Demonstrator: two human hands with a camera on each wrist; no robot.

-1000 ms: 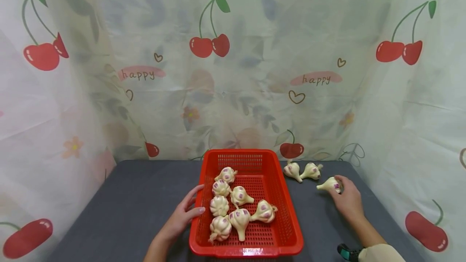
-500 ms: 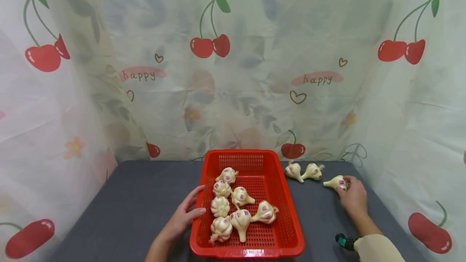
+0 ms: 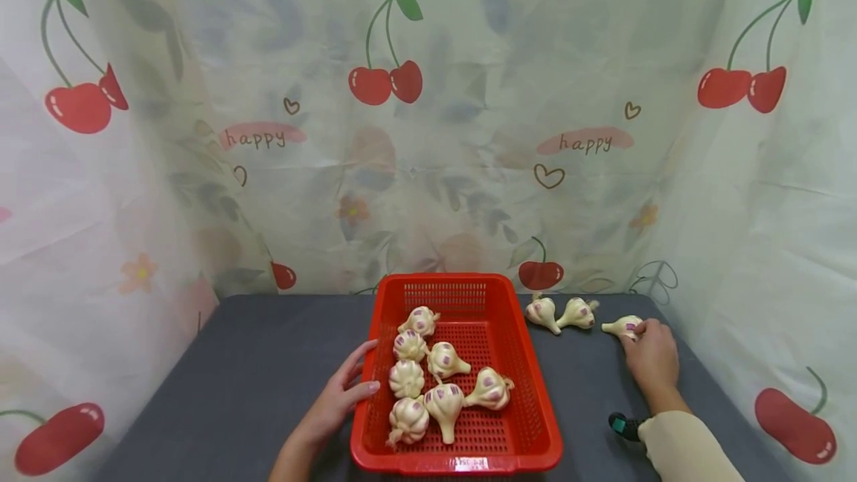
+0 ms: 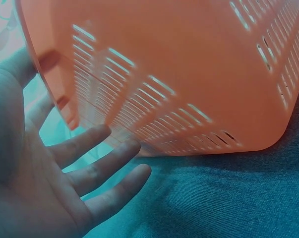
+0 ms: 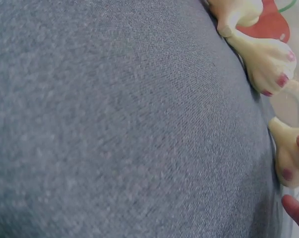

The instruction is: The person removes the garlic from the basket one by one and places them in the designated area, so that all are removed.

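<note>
A red plastic basket [image 3: 492, 461] stands mid-table with several garlic bulbs [image 3: 445, 402] inside, mostly along its left side. My left hand [image 3: 335, 396] rests against the basket's left rim, its thumb and index fingertips over the edge. In the left wrist view, the other fingers of the left hand [image 4: 75, 183] extend loosely outside the basket wall [image 4: 189, 74]. At the far right, my right hand [image 3: 652, 355] holds a garlic bulb [image 3: 622, 327] lying on the table, stem to the left. The right wrist view shows that bulb [image 5: 290, 156] and only fingertips.
Two garlic bulbs, one [image 3: 541, 315] close to the basket and one [image 3: 577, 313] beside it, lie at the table's back edge with their stems meeting. A printed curtain [image 3: 455, 169] encloses the back and sides of the dark table [image 3: 268, 363].
My right hand has moved right and toward the back of the table with the garlic bulb. The left hand and the basket have stayed in place.
</note>
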